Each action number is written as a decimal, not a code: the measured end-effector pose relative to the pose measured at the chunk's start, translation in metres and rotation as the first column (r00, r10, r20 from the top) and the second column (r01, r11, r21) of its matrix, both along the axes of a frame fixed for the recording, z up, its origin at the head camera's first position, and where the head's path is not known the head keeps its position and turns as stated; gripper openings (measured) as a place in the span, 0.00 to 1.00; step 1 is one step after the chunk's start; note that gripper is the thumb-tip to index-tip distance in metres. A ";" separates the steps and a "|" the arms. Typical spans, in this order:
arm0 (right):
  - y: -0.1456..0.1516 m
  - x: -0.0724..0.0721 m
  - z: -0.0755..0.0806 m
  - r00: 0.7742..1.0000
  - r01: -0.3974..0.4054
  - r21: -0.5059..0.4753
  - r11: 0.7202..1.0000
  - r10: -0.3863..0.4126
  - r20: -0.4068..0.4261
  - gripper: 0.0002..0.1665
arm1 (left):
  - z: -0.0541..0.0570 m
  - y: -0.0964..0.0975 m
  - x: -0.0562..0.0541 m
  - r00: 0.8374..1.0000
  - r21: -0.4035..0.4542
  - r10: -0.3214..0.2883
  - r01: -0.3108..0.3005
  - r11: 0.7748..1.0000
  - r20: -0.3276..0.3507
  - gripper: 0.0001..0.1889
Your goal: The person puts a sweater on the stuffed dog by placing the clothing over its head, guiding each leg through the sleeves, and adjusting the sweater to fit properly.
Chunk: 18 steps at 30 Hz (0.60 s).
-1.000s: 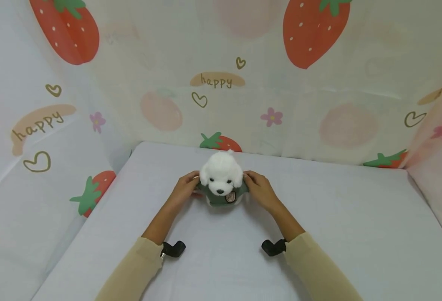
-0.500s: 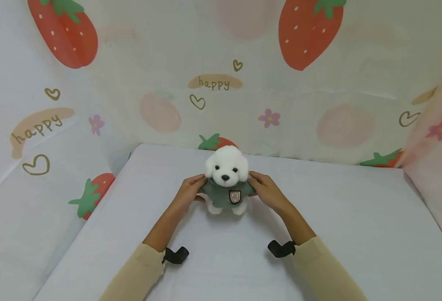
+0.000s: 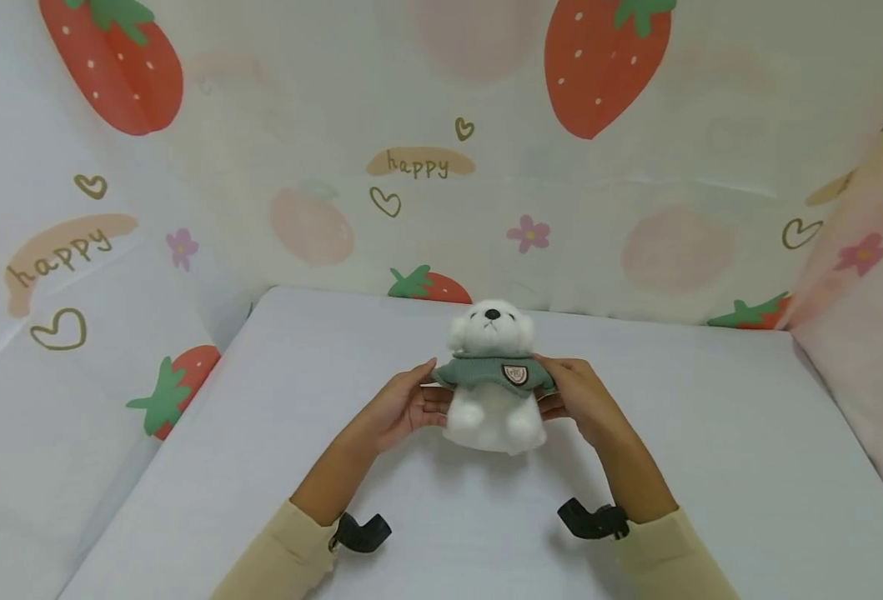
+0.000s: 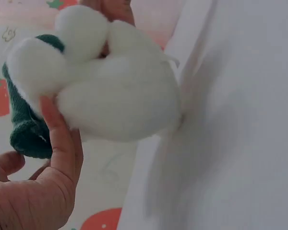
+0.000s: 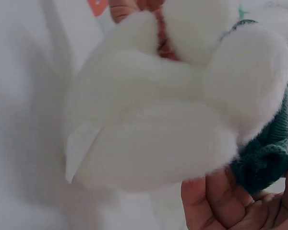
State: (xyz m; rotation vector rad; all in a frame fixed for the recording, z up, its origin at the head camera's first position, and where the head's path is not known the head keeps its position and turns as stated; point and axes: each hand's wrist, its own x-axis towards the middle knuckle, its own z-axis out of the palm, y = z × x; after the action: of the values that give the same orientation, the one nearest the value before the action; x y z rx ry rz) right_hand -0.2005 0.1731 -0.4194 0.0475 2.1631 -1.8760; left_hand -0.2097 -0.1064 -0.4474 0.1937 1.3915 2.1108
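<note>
A white plush dog [image 3: 492, 417] in a green knitted sweater [image 3: 479, 372] is held between both hands over the middle of the table. It leans back, nose up, with its base and feet toward me; whether the base touches the cloth I cannot tell. My left hand [image 3: 411, 408] grips the sweater's sleeve on one side, thumb on top and fingers against the white body. On the other side my right hand [image 3: 579, 396] grips the opposite sleeve in the same way. A small white tag [image 5: 81, 148] sticks out near the base in the right wrist view. The dog's back is hidden.
A white cloth covers the table [image 3: 711, 458]. Behind it hangs a curtain [image 3: 606, 183] printed with strawberries, hearts and flowers, which also runs along both sides. Black wrist mounts [image 3: 363, 533] stick out from the beige sleeves [image 3: 279, 554].
The plush dog has tipped from head-forward to leaning back, so its belly and base show. Both hands have moved with it to the right and nearer to me.
</note>
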 end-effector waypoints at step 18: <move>0.025 -0.001 -0.014 0.994 0.028 -0.124 0.992 -0.015 0.105 0.22 | -0.016 0.025 -0.003 0.979 0.218 -0.094 0.054 0.975 0.179 0.16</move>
State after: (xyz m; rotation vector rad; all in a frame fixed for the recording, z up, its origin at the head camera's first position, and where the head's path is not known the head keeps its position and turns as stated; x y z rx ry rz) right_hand -0.2010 0.1980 -0.4339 0.1407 1.9805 -1.9715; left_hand -0.2128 -0.0813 -0.4632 0.1245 1.0346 2.1523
